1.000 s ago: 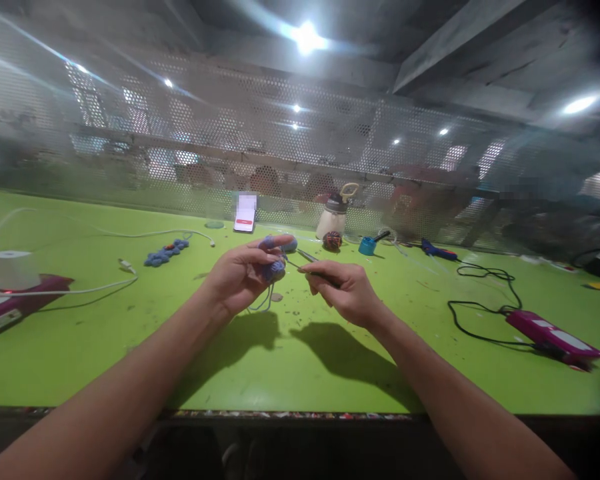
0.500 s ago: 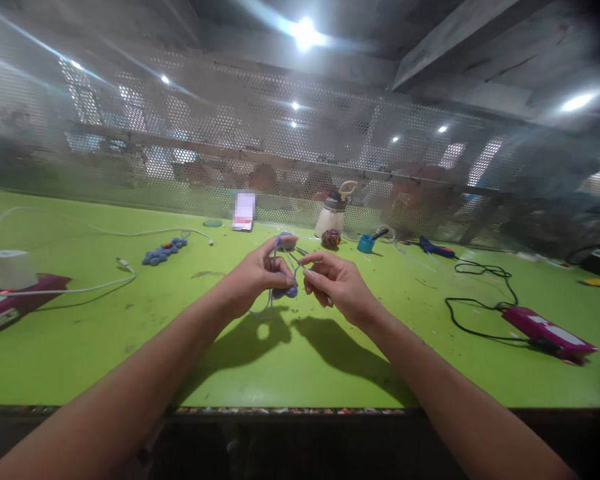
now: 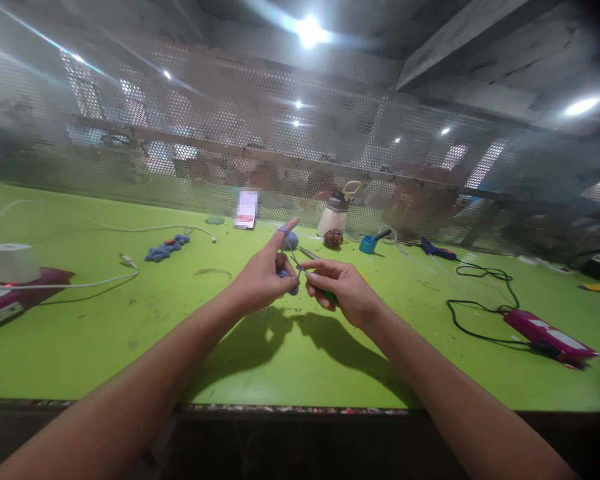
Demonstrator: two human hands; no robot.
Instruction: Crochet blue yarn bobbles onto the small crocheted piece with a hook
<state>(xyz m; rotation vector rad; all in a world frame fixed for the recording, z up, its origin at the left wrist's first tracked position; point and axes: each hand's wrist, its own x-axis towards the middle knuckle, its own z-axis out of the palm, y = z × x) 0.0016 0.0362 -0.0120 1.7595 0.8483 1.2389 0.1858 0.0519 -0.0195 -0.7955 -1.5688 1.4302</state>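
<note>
While the left hand (image 3: 263,283) pinches a small bluish-purple yarn piece (image 3: 294,291), the right hand (image 3: 344,288) has a green-handled tool (image 3: 331,298) in its grip above the lime-green table (image 3: 130,360).

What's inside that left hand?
The left hand holds a purplish-blue yarn piece, showing in bits around the thumb. The hand covers the rest, hiding its full shape.

the yarn ball (image 3: 291,240) looks fuzzy and matt, the tabletop (image 3: 130,353) smooth and faintly glossy, the perforated screen (image 3: 280,150) metallic.
</note>
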